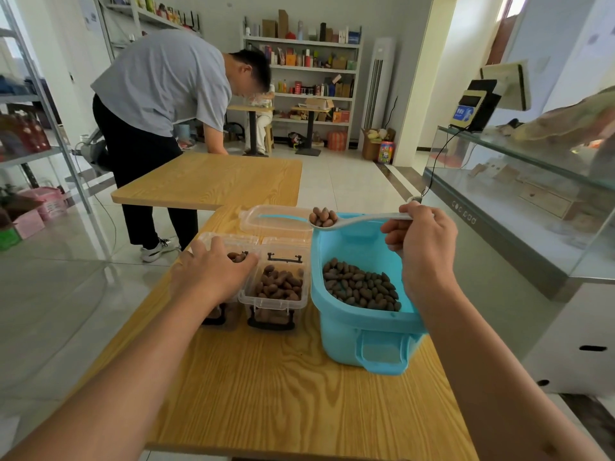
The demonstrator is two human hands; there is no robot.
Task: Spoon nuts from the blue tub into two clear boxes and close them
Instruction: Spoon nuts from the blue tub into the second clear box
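Nuts [281, 284] already lie in both clear boxes near the table's [266, 387] far edge, and more sit in the blue tub [366, 331] at its right edge. Going left to right: the left hand [213, 271] rests over the left box [229, 242], fingers spread and laid on its rim, steadying it. Touching it on the right stands the right box [276, 301], open, looking fuller. A loose lid [273, 221] lies behind the boxes. Then comes the tub, and above its far rim the spoon [332, 221], heaped with nuts, its handle pinched in the curled fingers of the right hand [422, 241].

To my eye the load is bound for a box. I'd keep the bowl level on the way over, since the heap looks ready to roll, carry it low over the rim, then tip slowly. The left box seems to need it more, though the hand hides much of it, so that hand should slide aside first.
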